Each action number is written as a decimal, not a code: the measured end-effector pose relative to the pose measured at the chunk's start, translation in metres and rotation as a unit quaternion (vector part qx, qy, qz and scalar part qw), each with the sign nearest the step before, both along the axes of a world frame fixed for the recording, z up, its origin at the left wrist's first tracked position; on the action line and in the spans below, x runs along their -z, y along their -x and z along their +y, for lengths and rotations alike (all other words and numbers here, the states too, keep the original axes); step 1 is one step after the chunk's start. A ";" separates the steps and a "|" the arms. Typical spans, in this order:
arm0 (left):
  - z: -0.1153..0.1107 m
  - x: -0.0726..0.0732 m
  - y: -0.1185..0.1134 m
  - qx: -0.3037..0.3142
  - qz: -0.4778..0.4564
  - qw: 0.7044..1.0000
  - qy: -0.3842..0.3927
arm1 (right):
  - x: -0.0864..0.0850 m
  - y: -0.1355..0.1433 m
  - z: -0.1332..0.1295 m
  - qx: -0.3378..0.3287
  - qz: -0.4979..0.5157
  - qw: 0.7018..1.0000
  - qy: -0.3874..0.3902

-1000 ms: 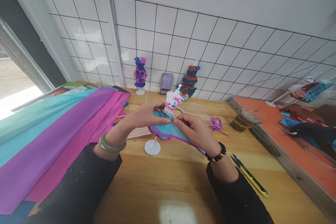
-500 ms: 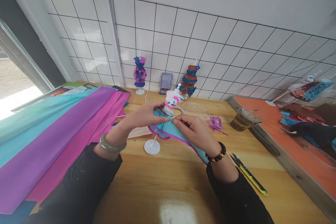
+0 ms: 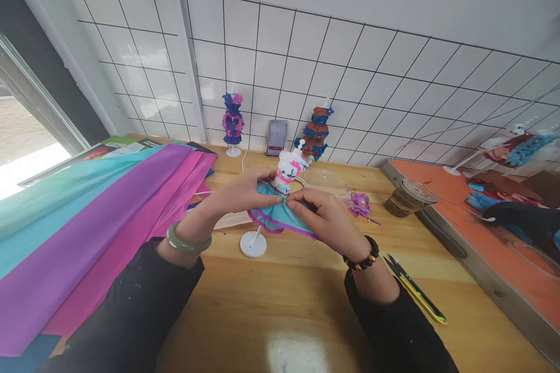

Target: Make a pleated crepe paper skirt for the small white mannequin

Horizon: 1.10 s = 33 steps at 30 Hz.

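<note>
Purple-edged cloth (image 3: 268, 213) meets left hand (image 3: 248, 192) and right hand (image 3: 327, 215); tabletop (image 3: 245, 303) spreads nearer.

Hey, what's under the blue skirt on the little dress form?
Under the blue skirt, a white pole shows, reaching down to a round white base on the wooden table. Whatever is higher up inside is hidden by the skirt.

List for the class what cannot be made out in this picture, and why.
All in the head view:
1. Turquoise skirt: part is hidden by the right hand.
2. Upright device: its screen is pixelated, so unreadable.
3. Purple sheet: cut off by the left edge.
4. Purple tangle: too small to identify.
</note>
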<state>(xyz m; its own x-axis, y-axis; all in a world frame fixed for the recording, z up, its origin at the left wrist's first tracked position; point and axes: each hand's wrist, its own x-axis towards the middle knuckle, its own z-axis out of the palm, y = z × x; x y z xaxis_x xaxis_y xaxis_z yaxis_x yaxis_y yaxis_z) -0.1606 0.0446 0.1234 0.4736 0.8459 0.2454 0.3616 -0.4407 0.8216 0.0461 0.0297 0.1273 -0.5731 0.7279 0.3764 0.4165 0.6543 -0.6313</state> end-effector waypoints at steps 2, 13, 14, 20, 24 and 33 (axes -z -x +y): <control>-0.001 -0.001 -0.001 0.000 0.000 1.000 -0.002 | 0.002 0.001 0.001 0.023 0.005 1.000 0.014; -0.004 -0.004 -0.002 -0.015 0.008 0.999 -0.038 | 0.011 0.001 0.006 0.089 0.032 0.994 0.062; -0.004 -0.004 -0.002 -0.016 0.008 0.999 -0.040 | 0.011 0.001 0.006 0.090 0.032 0.993 0.065; -0.005 -0.004 -0.002 -0.012 0.009 0.999 -0.043 | 0.010 0.002 0.006 0.095 0.031 0.993 0.064; -0.003 -0.003 0.000 -0.010 0.016 0.999 -0.044 | 0.013 0.003 0.008 0.099 0.040 0.990 0.091; -0.002 -0.001 -0.006 -0.033 -0.011 0.999 -0.008 | 0.011 0.003 0.008 0.080 0.034 0.991 0.100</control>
